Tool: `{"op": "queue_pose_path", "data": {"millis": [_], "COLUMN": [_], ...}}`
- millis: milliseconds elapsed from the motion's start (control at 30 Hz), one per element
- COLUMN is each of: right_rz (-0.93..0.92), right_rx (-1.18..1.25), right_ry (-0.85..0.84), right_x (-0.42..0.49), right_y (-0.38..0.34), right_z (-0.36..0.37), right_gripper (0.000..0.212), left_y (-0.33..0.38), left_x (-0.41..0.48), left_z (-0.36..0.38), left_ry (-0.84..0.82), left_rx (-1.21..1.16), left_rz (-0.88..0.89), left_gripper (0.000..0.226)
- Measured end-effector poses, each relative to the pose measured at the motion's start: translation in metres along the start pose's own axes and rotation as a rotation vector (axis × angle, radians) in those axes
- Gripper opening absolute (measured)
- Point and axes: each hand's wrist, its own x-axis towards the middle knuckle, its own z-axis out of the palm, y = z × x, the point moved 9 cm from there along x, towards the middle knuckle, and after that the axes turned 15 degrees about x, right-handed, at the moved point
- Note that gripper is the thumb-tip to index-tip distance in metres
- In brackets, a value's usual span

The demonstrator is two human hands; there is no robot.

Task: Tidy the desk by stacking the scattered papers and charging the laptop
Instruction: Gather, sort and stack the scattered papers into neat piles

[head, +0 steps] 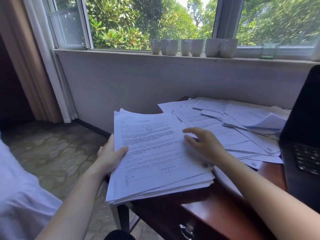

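Observation:
A thick stack of printed papers (152, 153) sticks out over the left end of the dark red wooden desk (223, 205). My left hand (109, 156) grips the stack's left edge, thumb on top and fingers underneath. My right hand (202, 144) hovers over the stack's right side with its fingers spread and relaxed, holding nothing. More loose sheets (233, 122) lie scattered across the back of the desk. An open black laptop (303, 139) stands at the right edge, with its keyboard partly in view. No charger or cable shows.
Several white mugs (194, 47) and a green glass (268, 51) stand on the windowsill behind the desk. A curtain (34, 66) hangs at the left. Carpeted floor (52, 153) lies to the left of the desk. A metal drawer handle (187, 231) shows on the desk front.

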Motion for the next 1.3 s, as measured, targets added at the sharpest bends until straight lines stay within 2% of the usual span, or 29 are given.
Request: {"op": "queue_pose_path", "data": {"millis": [67,167,200,267,300,400,467,567,633,767,1000,1100,1200,1300], "right_rz": [0.108,0.237,0.271,0.28,0.265,0.216,0.159,-0.011,-0.171,-0.417,-0.488,-0.573,-0.639,-0.605], "right_rx": [-0.093,-0.335,-0.353,-0.322,-0.307,-0.262,-0.25,-0.19,-0.13,-0.098,-0.164,-0.16,-0.169,-0.093], "right_ry": [0.094,0.011,-0.013,0.018,0.052,0.206,0.329,0.536,0.594,0.516,0.294,0.204,0.075,-0.151], "right_x": [0.003,0.003,0.002,0.002,0.003,0.004,0.002,-0.006,-0.011,-0.013,-0.029,-0.044,-0.055,-0.061], "right_y": [0.026,0.057,0.063,0.065,0.065,0.064,0.064,0.049,0.028,-0.025,-0.088,-0.111,-0.127,-0.13], "right_z": [-0.022,-0.026,-0.025,-0.028,-0.031,-0.049,-0.061,-0.079,-0.084,-0.064,0.003,0.026,0.049,0.077], "right_gripper": [0.038,0.052,0.046,0.022,0.016,0.035,0.037,0.034,0.036,0.046,0.037,0.033,0.033,0.04], "left_y": [0.001,0.0,-0.001,-0.001,-0.001,-0.001,-0.002,0.002,0.004,0.006,0.006,0.006,0.007,-0.004], "left_x": [-0.001,-0.001,0.0,0.0,-0.001,-0.001,-0.002,-0.002,-0.003,-0.005,-0.005,-0.006,-0.006,-0.002], "left_z": [0.0,-0.001,-0.001,0.0,0.0,-0.001,-0.001,-0.001,-0.003,-0.005,-0.005,-0.004,-0.006,-0.003], "left_ry": [0.006,0.019,0.019,0.016,0.015,0.014,0.017,0.036,0.06,0.076,0.063,0.066,0.107,0.071], "left_rx": [0.011,0.008,0.004,-0.001,0.001,-0.002,-0.005,0.009,0.023,0.024,0.041,0.012,-0.061,-0.145], "left_rz": [0.005,-0.004,-0.004,-0.008,-0.01,-0.012,-0.008,-0.002,-0.009,-0.017,-0.032,-0.053,-0.07,-0.11], "left_gripper": [0.05,0.05,0.05,0.048,0.047,0.039,0.038,0.047,0.058,0.066,0.063,0.051,0.067,0.082]}}
